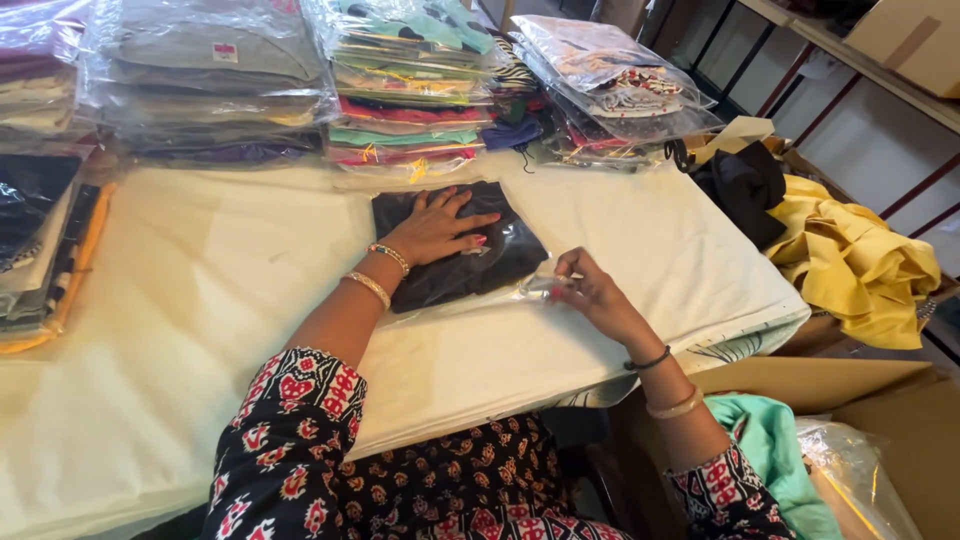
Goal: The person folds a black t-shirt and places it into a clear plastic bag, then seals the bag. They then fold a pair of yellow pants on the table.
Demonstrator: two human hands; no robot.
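Note:
A folded black garment in a clear plastic bag [455,250] lies on the white cloth-covered table [200,300]. My left hand [437,228] rests flat on top of it, fingers spread. My right hand [590,287] pinches the bag's clear flap [545,287] at its near right corner, lifting it slightly off the table.
Stacks of bagged folded clothes [405,85] line the table's far edge and left side [40,250]. A black bag [745,185] and yellow cloth [855,265] lie at the right. A cardboard box [880,400] with teal cloth [775,445] sits by my right elbow.

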